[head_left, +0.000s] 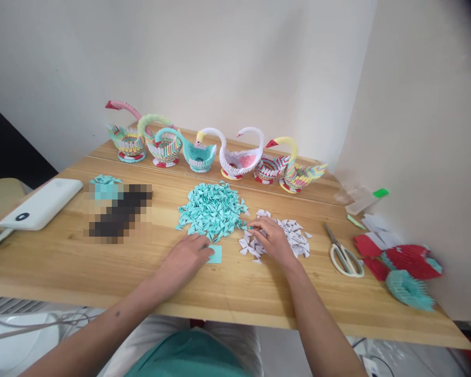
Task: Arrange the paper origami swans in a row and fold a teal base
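Paper triangles [214, 207], folded, teal, L fingers [198, 240] touching flat pc. [217, 255], R fingers [262, 224] bent, grips unclear

The left hand [192, 252] and right hand [272, 240] are working above a wooden desk [255, 293] strewn with folded paper.

The left is resting at the near edge of a heap of teal folded triangles [214, 207], its thumb touching a teal paper rectangle [216, 254]; the right is reaching over white folded triangles [297, 235], fingertips hovering near the heap's right edge. Six paper swans [237, 161] are standing in a row behind, while cream-handled scissors [347, 262] are lying to the right and a white power bank [43, 204] far left.
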### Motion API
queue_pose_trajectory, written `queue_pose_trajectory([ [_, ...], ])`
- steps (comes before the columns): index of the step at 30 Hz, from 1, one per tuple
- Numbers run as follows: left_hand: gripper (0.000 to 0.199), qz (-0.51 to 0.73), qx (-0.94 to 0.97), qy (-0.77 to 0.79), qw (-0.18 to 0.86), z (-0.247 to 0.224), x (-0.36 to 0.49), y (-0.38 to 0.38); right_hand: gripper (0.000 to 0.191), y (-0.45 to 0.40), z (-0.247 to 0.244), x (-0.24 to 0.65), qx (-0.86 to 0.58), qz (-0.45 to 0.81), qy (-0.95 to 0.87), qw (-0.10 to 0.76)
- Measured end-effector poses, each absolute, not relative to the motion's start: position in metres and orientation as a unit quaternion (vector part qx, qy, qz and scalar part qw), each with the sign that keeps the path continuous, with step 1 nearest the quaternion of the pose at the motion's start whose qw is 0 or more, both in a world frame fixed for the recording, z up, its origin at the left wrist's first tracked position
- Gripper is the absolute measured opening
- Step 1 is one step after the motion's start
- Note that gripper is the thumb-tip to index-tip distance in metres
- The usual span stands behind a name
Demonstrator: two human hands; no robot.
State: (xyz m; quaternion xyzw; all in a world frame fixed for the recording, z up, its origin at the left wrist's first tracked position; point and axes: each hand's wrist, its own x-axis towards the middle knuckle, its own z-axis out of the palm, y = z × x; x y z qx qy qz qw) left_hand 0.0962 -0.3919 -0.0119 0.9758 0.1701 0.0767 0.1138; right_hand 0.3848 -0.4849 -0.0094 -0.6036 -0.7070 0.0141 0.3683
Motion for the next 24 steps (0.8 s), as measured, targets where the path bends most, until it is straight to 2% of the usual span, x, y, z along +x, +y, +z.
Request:
queue_pose_trajectory([
  [7, 0.015, 0.102, 0.97, 0.156, 0.155, -0.017, 0.093, -0.392, 0.019, -0.485, -0.006, 0.383, -0.617, 0.014, -0.687, 0.382],
  [24, 0.012, 0.1, 0.964, 0.172, 0.176, -0.015, 0.092, -0.395, 0.023, -0.484, -0.011, 0.385, -0.631, 0.019, -0.67, 0.391],
])
